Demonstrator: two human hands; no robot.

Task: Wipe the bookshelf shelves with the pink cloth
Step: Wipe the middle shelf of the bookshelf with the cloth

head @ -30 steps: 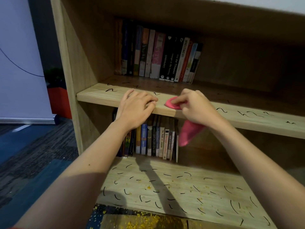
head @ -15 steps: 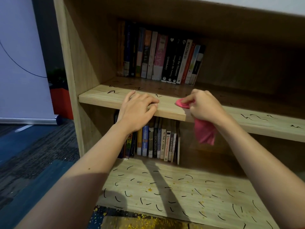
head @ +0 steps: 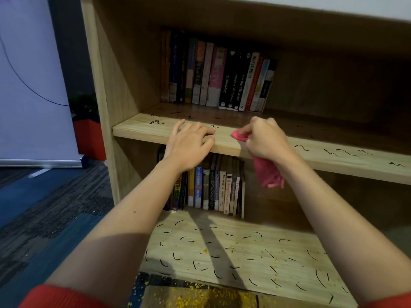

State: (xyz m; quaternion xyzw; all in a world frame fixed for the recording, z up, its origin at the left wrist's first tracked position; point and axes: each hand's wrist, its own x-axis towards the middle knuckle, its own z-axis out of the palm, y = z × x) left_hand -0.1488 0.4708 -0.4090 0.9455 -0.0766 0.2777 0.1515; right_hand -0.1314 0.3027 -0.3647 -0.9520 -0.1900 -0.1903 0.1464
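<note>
My right hand (head: 265, 138) grips the pink cloth (head: 266, 172) and presses its front end onto the upper wooden shelf (head: 142, 132). The rest of the cloth hangs down below the shelf's front edge. Beside it, my left hand (head: 191, 141) lies flat on the same shelf with its fingers spread over the front edge. Black pen squiggles mark this shelf on both sides of my hands. The lower shelf (head: 244, 252) carries many black strokes and yellow crumbs.
A row of upright books (head: 220, 78) stands at the back of the upper shelf, another row of books (head: 211, 187) at the back of the lower one. Yellow crumbs lie on the floor (head: 200, 296) before the bookshelf. A red planter (head: 89, 138) stands to the left.
My right hand has slid the cloth to the right along the upper shelf. The left hand has stayed in place. The view has shifted slightly.
</note>
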